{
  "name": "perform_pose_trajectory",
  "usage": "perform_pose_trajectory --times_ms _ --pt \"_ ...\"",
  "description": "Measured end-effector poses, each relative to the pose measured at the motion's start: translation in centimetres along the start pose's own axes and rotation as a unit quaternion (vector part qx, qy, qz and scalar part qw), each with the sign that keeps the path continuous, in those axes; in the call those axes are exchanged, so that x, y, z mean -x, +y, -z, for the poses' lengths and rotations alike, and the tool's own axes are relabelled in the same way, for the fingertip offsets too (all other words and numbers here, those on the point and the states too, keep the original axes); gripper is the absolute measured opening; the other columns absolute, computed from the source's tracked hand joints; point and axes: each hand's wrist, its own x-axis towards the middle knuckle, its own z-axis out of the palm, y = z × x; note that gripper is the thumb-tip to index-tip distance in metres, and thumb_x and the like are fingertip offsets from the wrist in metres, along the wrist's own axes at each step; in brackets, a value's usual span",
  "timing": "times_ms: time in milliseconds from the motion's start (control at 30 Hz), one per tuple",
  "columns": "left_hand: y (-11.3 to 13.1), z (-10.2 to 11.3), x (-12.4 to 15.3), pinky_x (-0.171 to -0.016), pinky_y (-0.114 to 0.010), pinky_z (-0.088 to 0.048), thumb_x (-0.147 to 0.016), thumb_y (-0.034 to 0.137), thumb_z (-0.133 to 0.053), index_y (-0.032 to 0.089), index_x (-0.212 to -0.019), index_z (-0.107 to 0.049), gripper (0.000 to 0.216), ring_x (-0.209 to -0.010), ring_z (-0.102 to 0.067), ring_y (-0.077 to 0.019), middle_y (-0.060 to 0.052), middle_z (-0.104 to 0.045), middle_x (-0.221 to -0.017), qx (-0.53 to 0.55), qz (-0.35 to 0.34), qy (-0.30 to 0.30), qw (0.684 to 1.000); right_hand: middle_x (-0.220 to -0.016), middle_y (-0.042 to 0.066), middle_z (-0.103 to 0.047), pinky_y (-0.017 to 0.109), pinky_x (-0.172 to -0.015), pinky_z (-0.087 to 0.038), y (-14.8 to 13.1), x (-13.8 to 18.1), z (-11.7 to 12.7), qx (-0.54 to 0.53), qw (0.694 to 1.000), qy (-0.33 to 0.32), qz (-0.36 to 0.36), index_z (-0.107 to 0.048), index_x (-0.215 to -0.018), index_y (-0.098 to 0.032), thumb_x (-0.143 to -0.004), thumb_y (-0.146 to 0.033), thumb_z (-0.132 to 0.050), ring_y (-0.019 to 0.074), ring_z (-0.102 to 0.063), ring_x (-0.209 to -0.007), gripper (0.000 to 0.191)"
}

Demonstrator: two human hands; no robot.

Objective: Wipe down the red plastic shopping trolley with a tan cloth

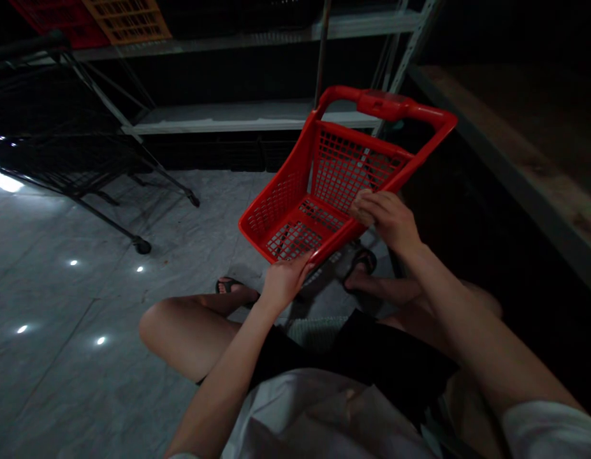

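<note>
A small red plastic shopping cart (319, 231) with latticed walls stands in front of me, its handle (379, 103) rising at the far side. Nothing lies in the part of its basket that shows. My left hand (286, 280) grips the cart's rim at the near corner, thumb along the edge. Farther up the right-hand rim, my right hand (387, 218) is closed over the edge with its fingers curled inward. The cart's underside is mostly hidden by its basket, my hands and shadow.
A black folding cart (51, 127) on wheels is at the left. Behind stands a metal shelf (257, 125) with red and yellow crates (127, 20) on its upper level. A board or ledge (519, 153) runs along the dark right side. My feet flank the cart on the tiled floor (75, 370).
</note>
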Motion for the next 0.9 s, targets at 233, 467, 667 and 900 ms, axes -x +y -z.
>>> perform_pose_trajectory --times_ms 233,467,667,900 --pt "-0.1 1.3 -0.8 -0.075 -0.028 -0.059 -0.109 0.033 -0.060 0.026 -0.132 -0.077 0.029 -0.088 -0.082 -0.0221 -0.006 -0.086 -0.103 0.007 0.051 0.029 0.998 -0.121 0.008 -0.082 0.051 -0.107 -0.060 -3.5 -0.9 -2.3 -0.059 0.995 0.045 -0.061 -0.081 -0.115 -0.027 -0.102 -0.018 -0.061 0.0284 -0.074 -0.120 0.026" --pt "2.7 1.3 -4.4 -0.075 -0.029 -0.056 -0.111 0.029 -0.053 0.021 -0.127 -0.074 0.028 -0.092 -0.082 -0.0255 -0.010 -0.084 -0.105 -0.026 0.197 -0.006 0.980 -0.125 0.008 -0.080 0.045 -0.106 -0.058 -12.9 -0.1 -6.2 -0.189 0.980 0.048 -0.051 -0.078 -0.123 -0.026 -0.104 -0.015 -0.058 0.0250 -0.073 -0.120 0.030" --pt "-0.1 0.1 -3.2 -0.084 -0.028 -0.057 -0.113 0.043 -0.055 0.027 -0.134 -0.075 0.034 -0.107 -0.081 -0.0242 -0.009 -0.084 -0.117 0.000 0.151 0.024 0.988 -0.129 0.007 -0.080 0.047 -0.108 -0.057 -6.0 -1.3 -3.8 -0.112 0.993 -0.014 -0.033 -0.078 -0.124 -0.028 -0.104 -0.019 -0.061 0.0261 -0.072 -0.122 0.028" --pt "-4.4 0.2 -0.4 -0.090 -0.030 -0.058 -0.109 0.036 -0.065 0.026 -0.127 -0.080 0.026 -0.104 -0.081 -0.0230 -0.006 -0.085 -0.118 0.007 0.091 0.085 0.992 -0.129 0.015 -0.079 0.046 -0.107 -0.054 4.1 -3.2 3.6 0.054 0.996 0.031 -0.064 -0.081 -0.122 -0.021 -0.113 -0.038 -0.052 0.0286 -0.069 -0.123 0.035"
